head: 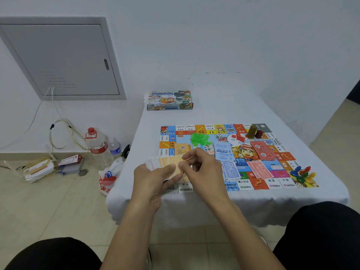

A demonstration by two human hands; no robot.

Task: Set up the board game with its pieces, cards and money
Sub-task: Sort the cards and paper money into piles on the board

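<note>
A colourful game board lies flat on the white-covered table. My left hand grips a fanned stack of orange and white paper money over the board's near left corner. My right hand pinches the top orange note of that stack. On the board lie blue notes, red notes, a blue card stack, an orange card stack, green plastic pieces, small red pieces, a die and coloured pawns.
The game box stands at the table's far left. Two brown blocks stand at the board's far right. On the floor to the left are a large water bottle, a small bottle, cables, packets and a plastic bag. My knees frame the bottom.
</note>
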